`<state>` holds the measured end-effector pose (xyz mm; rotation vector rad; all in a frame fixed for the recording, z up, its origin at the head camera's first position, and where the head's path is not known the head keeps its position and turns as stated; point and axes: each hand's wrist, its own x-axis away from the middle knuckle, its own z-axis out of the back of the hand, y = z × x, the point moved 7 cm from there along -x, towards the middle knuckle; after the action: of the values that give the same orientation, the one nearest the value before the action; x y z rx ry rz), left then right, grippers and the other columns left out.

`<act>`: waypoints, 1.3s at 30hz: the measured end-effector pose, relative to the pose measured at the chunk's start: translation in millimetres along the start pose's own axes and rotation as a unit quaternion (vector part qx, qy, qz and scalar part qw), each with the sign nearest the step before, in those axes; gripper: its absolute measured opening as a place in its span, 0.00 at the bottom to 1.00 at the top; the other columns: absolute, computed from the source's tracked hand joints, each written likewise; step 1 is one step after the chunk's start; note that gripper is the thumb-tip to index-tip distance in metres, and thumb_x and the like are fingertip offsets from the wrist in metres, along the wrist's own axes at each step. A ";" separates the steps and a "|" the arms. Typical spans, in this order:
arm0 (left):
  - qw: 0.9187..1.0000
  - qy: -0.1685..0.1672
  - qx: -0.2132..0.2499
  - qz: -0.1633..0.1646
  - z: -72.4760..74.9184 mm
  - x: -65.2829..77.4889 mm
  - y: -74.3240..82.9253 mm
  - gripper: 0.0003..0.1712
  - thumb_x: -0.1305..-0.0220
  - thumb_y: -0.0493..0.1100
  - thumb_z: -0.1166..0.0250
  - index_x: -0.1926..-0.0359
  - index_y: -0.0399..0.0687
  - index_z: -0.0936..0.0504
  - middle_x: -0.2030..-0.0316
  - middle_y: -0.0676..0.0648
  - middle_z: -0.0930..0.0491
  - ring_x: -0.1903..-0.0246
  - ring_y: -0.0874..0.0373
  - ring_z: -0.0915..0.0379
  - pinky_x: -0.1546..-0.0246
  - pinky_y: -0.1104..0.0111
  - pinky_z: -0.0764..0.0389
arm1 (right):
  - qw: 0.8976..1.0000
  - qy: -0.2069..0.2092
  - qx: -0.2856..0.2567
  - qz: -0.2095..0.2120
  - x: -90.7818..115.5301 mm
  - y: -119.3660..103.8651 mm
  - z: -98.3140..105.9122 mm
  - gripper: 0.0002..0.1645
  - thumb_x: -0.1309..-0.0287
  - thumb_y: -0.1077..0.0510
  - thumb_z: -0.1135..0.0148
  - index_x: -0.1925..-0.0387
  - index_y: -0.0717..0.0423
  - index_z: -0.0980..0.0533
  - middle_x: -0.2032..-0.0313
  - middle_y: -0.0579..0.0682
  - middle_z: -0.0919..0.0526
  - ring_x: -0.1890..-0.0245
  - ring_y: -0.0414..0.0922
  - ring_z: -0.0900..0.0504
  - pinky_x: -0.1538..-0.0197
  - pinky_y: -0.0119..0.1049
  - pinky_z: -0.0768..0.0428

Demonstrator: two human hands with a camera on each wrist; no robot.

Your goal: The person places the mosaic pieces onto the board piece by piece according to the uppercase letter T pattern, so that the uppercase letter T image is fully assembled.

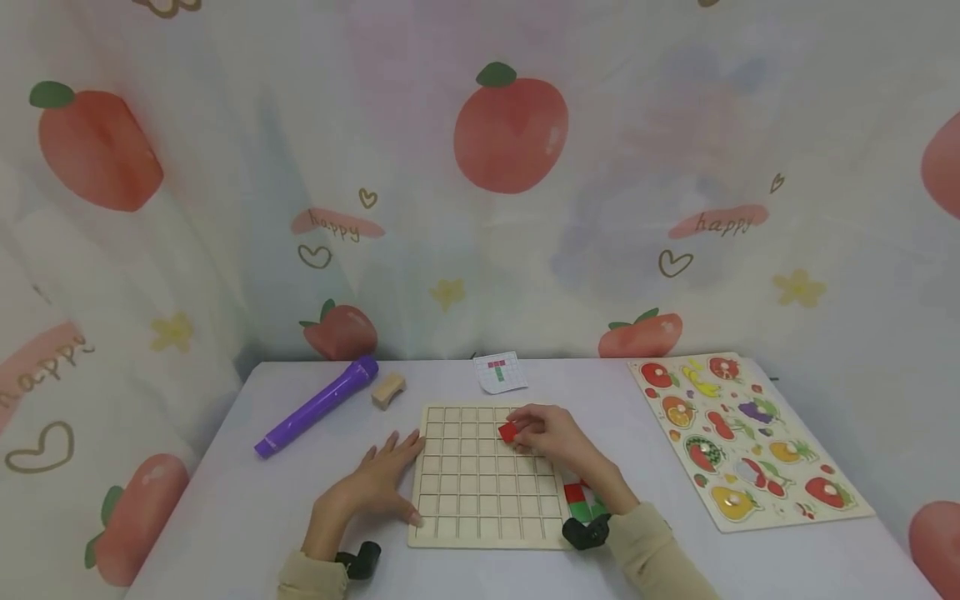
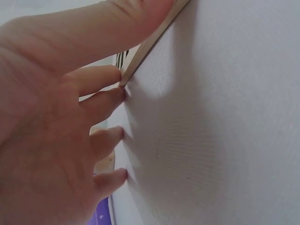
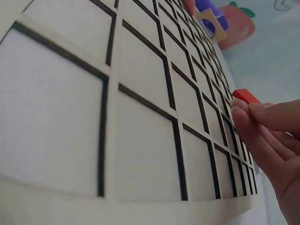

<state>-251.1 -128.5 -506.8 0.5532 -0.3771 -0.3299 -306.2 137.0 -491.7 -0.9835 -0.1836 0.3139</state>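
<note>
A pale wooden grid board with square recesses lies on the white table. My right hand pinches a red square tile between thumb and fingertips over the board's upper part; the right wrist view shows the same tile just above the grid. At the board's left edge my left hand is spread, thumb and fingertips touching that edge. In the left wrist view the fingers reach down to the tabletop beside the board's side. Red and green tiles lie right of the board, partly hidden by the right forearm.
A small pattern card with a red and green T lies behind the board. To the left are a purple toy microphone and a small arched wooden block. A fruit puzzle board sits on the right.
</note>
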 end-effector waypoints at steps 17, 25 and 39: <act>1.000 0.007 0.010 0.001 5.9 4.8 4.5 0.67 0.60 0.47 0.15 0.21 0.40 0.41 0.19 0.41 0.49 0.19 0.35 0.64 0.21 0.37 0.63 | 0.998 -0.027 -0.048 0.006 -19.5 -17.4 -19.3 0.17 0.37 0.70 0.35 0.47 0.71 0.21 0.69 0.58 0.11 0.74 0.49 0.11 0.66 0.39 0.10; 1.000 0.007 0.019 0.012 2.9 5.5 5.6 0.67 0.61 0.47 0.14 0.21 0.41 0.41 0.19 0.41 0.49 0.19 0.36 0.64 0.21 0.37 0.63 | 0.998 -0.040 -0.040 0.003 -27.9 -20.5 -33.3 0.16 0.38 0.70 0.34 0.48 0.72 0.21 0.71 0.55 0.12 0.76 0.46 0.11 0.69 0.35 0.11; 1.000 -0.001 0.024 -0.005 0.0 2.1 -2.1 0.69 0.60 0.51 0.15 0.20 0.43 0.43 0.19 0.41 0.50 0.19 0.35 0.66 0.21 0.36 0.65 | 0.999 -0.031 0.022 -0.003 -40.0 -25.2 -46.7 0.14 0.38 0.65 0.31 0.51 0.66 0.17 0.73 0.49 0.14 0.79 0.39 0.20 0.75 0.28 0.20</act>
<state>-249.6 -131.0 -507.5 0.6011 -0.3849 -0.3321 -325.6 73.6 -496.3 -0.9291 -0.2357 0.3422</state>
